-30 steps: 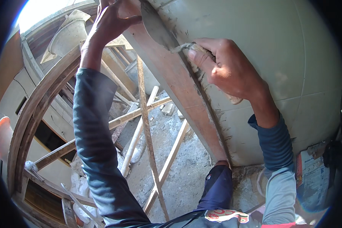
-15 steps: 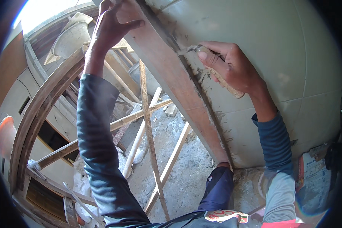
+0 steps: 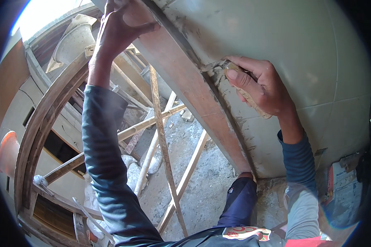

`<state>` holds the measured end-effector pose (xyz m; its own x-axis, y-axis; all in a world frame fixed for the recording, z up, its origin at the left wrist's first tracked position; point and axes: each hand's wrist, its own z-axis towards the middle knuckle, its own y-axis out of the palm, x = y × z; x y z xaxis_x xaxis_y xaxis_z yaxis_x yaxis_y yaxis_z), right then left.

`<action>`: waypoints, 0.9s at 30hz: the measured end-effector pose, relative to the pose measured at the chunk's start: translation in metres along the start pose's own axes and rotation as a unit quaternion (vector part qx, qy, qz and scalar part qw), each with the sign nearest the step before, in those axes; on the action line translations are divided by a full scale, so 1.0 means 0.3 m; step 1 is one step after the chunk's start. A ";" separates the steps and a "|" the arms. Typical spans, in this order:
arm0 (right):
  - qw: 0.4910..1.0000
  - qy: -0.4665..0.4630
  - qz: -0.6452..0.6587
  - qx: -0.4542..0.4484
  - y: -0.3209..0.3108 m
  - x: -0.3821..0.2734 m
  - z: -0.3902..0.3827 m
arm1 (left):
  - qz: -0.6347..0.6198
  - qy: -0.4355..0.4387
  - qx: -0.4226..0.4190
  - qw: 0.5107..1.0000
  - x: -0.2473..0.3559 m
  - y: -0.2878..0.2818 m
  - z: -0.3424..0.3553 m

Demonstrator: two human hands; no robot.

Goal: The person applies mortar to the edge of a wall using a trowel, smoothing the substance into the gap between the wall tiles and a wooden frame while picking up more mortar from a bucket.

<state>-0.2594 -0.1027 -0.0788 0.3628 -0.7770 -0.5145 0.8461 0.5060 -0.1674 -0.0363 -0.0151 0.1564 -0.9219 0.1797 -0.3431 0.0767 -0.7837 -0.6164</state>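
R hand (image 3: 263,87) clamped on tool (image 3: 260,110), blade at seam (image 3: 219,94) just left; L hand (image 3: 119,31), thumb/fingers apart, on board (image 3: 202,105). Seam (my judgement) part done; wall (image 3: 309,74) smears below R hand remain.

The person's wrinkled sleeves (image 3: 105,140) are dark blue, the pants (image 3: 238,201) navy. A red-and-white print (image 3: 246,234) marks the dark shirt (image 3: 193,239).

The top edge crops the left hand (image 3: 121,29) and pinkish board (image 3: 196,99).
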 end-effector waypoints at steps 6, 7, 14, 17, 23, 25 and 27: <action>0.983 -0.087 -0.116 0.109 0.000 -0.022 0.105 | 0.164 0.025 0.049 0.985 -0.017 0.007 -0.011; 0.976 -0.104 -0.153 0.112 0.016 -0.041 0.137 | 0.168 0.045 0.059 0.983 -0.053 0.012 -0.004; 0.964 -0.172 -0.170 0.107 0.065 -0.082 0.164 | 0.161 0.077 0.068 0.982 -0.118 0.018 0.019; 0.984 -0.119 -0.106 0.074 0.022 -0.108 0.093 | 0.168 0.049 0.091 0.980 -0.115 0.017 0.008; 0.989 -0.058 -0.120 0.068 -0.049 -0.076 0.188 | 0.160 -0.002 0.075 0.984 -0.017 0.022 -0.010; 0.989 -0.036 -0.135 0.057 -0.028 -0.091 0.212 | 0.175 -0.017 0.073 0.982 -0.032 0.023 -0.009; 0.984 -0.076 -0.149 0.060 -0.006 -0.054 0.202 | 0.203 0.021 0.065 0.977 -0.060 0.015 -0.008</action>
<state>-0.2432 -0.1138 -0.0191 0.1386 -0.9355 -0.3250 0.9605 0.2070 -0.1861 -0.0184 -0.0203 0.1581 -0.8090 -0.1384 -0.5712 0.3802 -0.8644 -0.3290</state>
